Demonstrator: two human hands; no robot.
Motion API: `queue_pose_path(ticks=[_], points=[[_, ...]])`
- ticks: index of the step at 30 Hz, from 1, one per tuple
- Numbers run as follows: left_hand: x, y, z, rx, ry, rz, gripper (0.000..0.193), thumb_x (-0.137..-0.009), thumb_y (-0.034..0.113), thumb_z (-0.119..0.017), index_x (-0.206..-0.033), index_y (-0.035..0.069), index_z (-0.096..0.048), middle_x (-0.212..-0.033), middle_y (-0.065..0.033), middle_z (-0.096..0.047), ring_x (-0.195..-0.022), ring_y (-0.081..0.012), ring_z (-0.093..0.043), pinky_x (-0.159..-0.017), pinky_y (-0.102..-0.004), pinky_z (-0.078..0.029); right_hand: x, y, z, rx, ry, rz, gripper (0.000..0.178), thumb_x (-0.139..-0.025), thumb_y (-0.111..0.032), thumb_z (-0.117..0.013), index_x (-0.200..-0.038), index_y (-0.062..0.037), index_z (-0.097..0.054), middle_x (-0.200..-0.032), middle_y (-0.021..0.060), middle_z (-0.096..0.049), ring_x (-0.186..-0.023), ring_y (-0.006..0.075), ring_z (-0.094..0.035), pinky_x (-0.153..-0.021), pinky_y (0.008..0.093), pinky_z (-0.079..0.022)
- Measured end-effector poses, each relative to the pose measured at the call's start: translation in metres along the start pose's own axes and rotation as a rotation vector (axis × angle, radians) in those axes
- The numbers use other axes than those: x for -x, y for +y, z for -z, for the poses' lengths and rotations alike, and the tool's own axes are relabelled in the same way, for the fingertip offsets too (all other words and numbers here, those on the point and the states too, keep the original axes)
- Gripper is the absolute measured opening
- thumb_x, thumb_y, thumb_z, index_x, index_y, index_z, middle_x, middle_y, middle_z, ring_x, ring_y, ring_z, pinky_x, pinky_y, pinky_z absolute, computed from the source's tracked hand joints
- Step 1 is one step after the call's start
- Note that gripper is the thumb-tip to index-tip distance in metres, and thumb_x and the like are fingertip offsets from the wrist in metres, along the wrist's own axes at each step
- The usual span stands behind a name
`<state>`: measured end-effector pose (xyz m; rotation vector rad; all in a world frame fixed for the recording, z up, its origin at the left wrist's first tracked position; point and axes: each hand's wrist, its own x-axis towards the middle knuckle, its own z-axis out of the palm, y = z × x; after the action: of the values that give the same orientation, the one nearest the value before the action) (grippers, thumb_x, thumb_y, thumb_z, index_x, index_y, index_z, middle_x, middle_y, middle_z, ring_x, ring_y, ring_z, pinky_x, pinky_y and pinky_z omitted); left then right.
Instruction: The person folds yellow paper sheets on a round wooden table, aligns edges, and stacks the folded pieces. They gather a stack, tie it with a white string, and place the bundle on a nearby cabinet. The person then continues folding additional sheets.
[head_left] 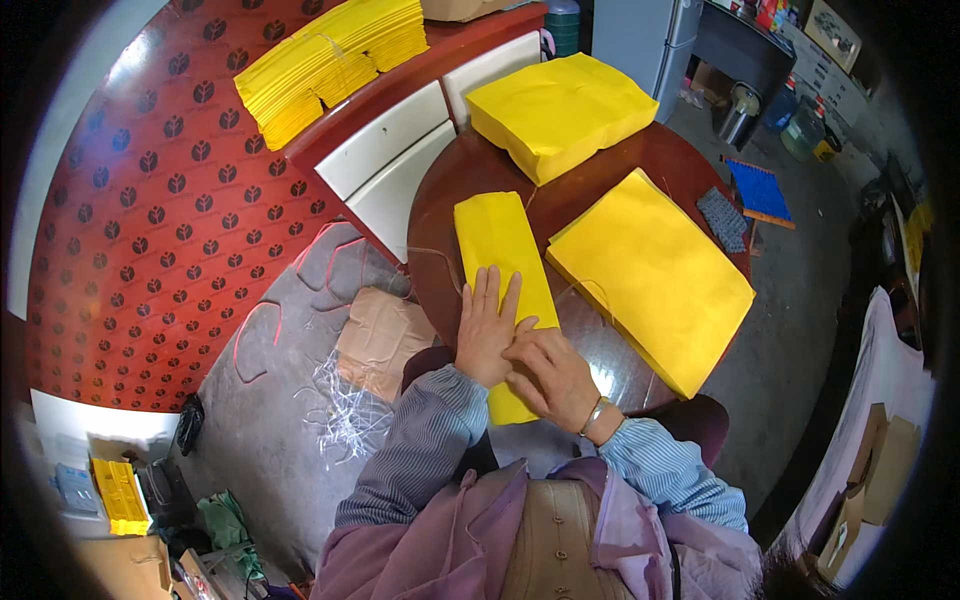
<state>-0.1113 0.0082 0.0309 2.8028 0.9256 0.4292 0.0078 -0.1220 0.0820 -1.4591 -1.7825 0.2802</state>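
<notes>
The fingers (491, 291) of the left hand (484, 340) are extended and lie flat, grasping nothing; those of the right hand (550, 372) bend just beside them, and whether they pinch an edge cannot be told. Both hands rest on a narrow yellow piece (500, 235), which lies lengthwise from 12 to 6 o'clock on a round desk (434, 215); the left palm presumably steadies it. From this piece, a wide yellow stack (655, 285) lies at 3 o'clock and a bulky yellow block (560, 108) at 1 o'clock, probably set aside to leave working room yet stay reachable. Farther out, at 11 o'clock, a yellow bundle (335, 68) rests on a red surface (150, 255); brown paper (385, 340) lies on the floor at 8 o'clock. Markings: the red surface repeats a dark leaf-like emblem over lettering too small to read; the narrow yellow piece shows no visible print.
</notes>
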Motion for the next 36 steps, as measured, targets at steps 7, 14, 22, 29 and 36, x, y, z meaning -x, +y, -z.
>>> queue_pose_path(ticks=[7,14,22,29,36], points=[[-0.028,-0.028,0.041,0.053,-0.169,-0.048,0.06,-0.104,0.029,-0.059,-0.157,0.005,-0.043,-0.151,-0.0255,-0.052,-0.139,-0.039,-0.052,-0.125,-0.0506,-0.03,0.003,0.026,0.001,0.089,-0.147,0.037,0.036,-0.094,-0.02,-0.07,-0.126,-0.0065,-0.062,-0.109,0.0133,-0.061,-0.103,0.0343,-0.058,-0.092,0.0443,-0.049],[-0.081,-0.051,0.041,0.072,-0.094,-0.136,0.053,-0.096,0.022,-0.07,-0.144,0.002,-0.057,-0.117,-0.017,-0.069,-0.107,-0.0346,-0.068,-0.098,-0.042,-0.054,-0.011,0.021,0.007,0.307,-0.322,0.045,0.049,-0.099,-0.032,-0.066,-0.144,-0.0146,-0.061,-0.111,0.0074,-0.061,-0.106,0.0265,-0.055,-0.094,0.0407,-0.042],[-0.046,-0.125,0.009,0.362,0.096,0.595,0.037,-0.097,0.032,-0.071,-0.116,0.001,-0.064,-0.106,-0.02,-0.065,-0.104,-0.0395,-0.066,-0.09,-0.0462,-0.055,-0.019,0.023,0.001,0.346,-0.328,0.019,0.051,-0.096,-0.033,-0.07,-0.143,-0.0152,-0.063,-0.108,0.0068,-0.06,-0.105,0.0267,-0.055,-0.091,0.042,-0.04],[-0.031,-0.11,-0.041,-0.094,0.273,0.471,0.027,-0.092,0.029,-0.075,-0.099,0.005,-0.064,-0.104,-0.0162,-0.063,-0.097,-0.038,-0.064,-0.081,-0.049,-0.052,-0.021,0.017,0.004,0.362,-0.355,-0.009,0.047,-0.097,-0.031,-0.07,-0.14,-0.013,-0.065,-0.108,0.0075,-0.061,-0.109,0.0264,-0.056,-0.093,0.0424,-0.04],[-0.011,-0.111,-0.042,0.264,0.33,0.515,0.012,-0.096,0.013,-0.067,-0.103,0.005,-0.062,-0.094,-0.0133,-0.067,-0.086,-0.0288,-0.066,-0.071,-0.0382,-0.052,-0.02,0.018,0.003,0.362,-0.355,-0.01,0.046,-0.096,-0.031,-0.07,-0.139,-0.013,-0.066,-0.108,0.0077,-0.061,-0.108,0.0265,-0.056,-0.093,0.0422,-0.039]])
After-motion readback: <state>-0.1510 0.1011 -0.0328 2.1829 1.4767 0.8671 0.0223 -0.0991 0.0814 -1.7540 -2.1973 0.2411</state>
